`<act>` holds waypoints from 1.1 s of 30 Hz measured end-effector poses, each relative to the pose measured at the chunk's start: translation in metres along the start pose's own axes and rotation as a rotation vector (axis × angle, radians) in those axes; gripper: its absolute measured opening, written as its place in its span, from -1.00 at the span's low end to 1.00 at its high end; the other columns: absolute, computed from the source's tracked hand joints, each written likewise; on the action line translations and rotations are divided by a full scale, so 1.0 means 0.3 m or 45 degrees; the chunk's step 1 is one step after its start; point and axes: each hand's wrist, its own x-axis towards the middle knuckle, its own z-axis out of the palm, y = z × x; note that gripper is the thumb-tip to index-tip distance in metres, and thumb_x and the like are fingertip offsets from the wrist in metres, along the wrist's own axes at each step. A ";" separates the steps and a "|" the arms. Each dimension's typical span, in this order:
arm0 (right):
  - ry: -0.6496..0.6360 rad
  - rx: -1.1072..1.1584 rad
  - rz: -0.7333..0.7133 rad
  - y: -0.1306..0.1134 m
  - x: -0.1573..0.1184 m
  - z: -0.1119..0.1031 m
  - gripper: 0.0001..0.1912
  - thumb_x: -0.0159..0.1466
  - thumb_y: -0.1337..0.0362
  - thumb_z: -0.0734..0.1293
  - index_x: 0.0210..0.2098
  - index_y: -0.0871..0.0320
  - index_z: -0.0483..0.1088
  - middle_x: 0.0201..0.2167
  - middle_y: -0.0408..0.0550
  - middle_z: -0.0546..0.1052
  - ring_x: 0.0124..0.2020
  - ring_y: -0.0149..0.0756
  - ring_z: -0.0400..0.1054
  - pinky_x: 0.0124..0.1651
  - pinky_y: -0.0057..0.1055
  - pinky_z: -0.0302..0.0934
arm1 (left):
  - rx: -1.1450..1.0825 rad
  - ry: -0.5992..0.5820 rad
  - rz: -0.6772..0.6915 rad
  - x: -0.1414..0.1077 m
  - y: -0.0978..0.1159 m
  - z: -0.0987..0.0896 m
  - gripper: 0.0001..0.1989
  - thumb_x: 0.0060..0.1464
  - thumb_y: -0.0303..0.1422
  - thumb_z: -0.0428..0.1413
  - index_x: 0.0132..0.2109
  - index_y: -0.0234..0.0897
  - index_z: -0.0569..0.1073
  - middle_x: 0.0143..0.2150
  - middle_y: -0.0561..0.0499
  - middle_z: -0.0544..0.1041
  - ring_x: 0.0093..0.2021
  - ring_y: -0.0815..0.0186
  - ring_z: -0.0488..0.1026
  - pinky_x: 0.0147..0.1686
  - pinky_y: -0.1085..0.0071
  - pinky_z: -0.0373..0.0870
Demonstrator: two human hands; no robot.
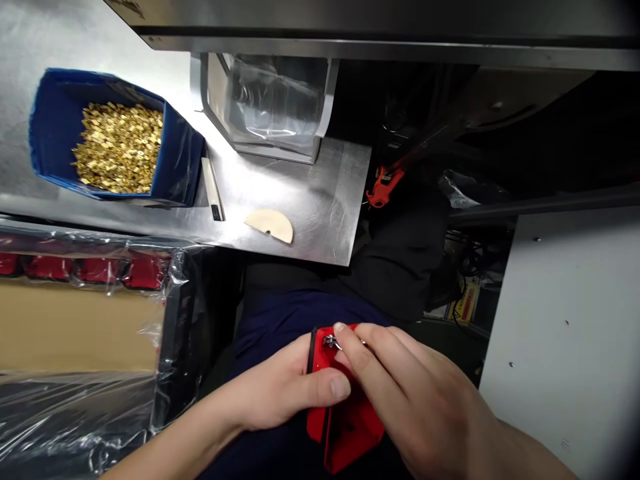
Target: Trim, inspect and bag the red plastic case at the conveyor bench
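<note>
Above my lap, my left hand (pixel 295 387) grips a red housing (pixel 353 427) with black edging, its thumb lying across the front. My right hand (pixel 415 387) is bent over the top of the same housing. Its fingertips pinch at a small shiny metal part (pixel 331 341) by the upper edge of the housing; the part's exact kind is hard to make out. The palm and some fingers of my right hand hide the housing's right side.
On the metal table (pixel 320 220) are a blue bin (pixel 183 160) of small brass pieces, a white-handled tool (pixel 212 190), a pale half-disc (pixel 273 224) and a grey bin (pixel 275 150) with clear plastic. A plastic-lined box (pixel 173 333) with red parts stands left. An orange-red tool (pixel 385 187) hangs beyond the table.
</note>
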 end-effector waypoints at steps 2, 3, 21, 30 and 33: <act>-0.020 0.011 -0.012 0.003 0.007 0.006 -0.60 0.43 0.46 0.10 0.05 0.49 0.49 -0.23 0.22 0.65 -0.25 -0.10 0.57 -0.24 -0.26 0.54 | 0.000 0.018 -0.023 0.000 -0.010 -0.009 -0.49 0.19 0.03 0.21 0.08 -0.29 0.56 -0.10 -0.07 0.56 -0.10 0.20 0.46 -0.02 0.31 0.37; -0.018 0.032 -0.018 0.009 0.009 0.009 -0.62 0.43 0.46 0.11 0.02 0.50 0.49 -0.24 0.22 0.64 -0.23 -0.09 0.57 -0.21 -0.25 0.54 | -0.014 0.029 -0.030 0.000 -0.016 -0.013 -0.50 0.20 0.02 0.21 0.08 -0.29 0.55 -0.11 -0.06 0.56 -0.11 0.21 0.46 -0.03 0.32 0.37; 0.014 0.330 -0.096 0.083 -0.031 0.042 -0.75 0.41 0.43 0.28 0.06 0.35 0.45 -0.10 0.10 0.63 -0.03 -0.16 0.52 0.02 -0.29 0.48 | -0.276 -0.014 -0.012 0.014 -0.037 -0.019 -0.44 0.15 -0.02 0.27 0.13 -0.33 0.51 0.00 -0.17 0.60 -0.02 0.08 0.54 0.00 0.29 0.37; 0.036 0.244 -0.148 0.084 -0.028 0.051 -0.73 0.41 0.44 0.27 0.07 0.38 0.44 -0.12 0.13 0.64 -0.10 -0.16 0.53 -0.06 -0.28 0.51 | -0.313 -0.013 0.023 0.016 -0.044 -0.016 -0.48 0.15 -0.04 0.28 0.09 -0.35 0.53 0.01 -0.18 0.62 0.03 0.05 0.56 0.06 0.24 0.38; 0.041 0.221 -0.159 0.080 -0.017 0.049 -0.73 0.41 0.44 0.25 0.05 0.41 0.44 -0.15 0.17 0.64 -0.14 -0.15 0.54 -0.12 -0.27 0.53 | -0.362 -0.031 0.036 0.019 -0.050 -0.016 -0.47 0.15 -0.05 0.28 0.11 -0.34 0.52 0.02 -0.19 0.62 0.02 0.04 0.57 0.09 0.19 0.39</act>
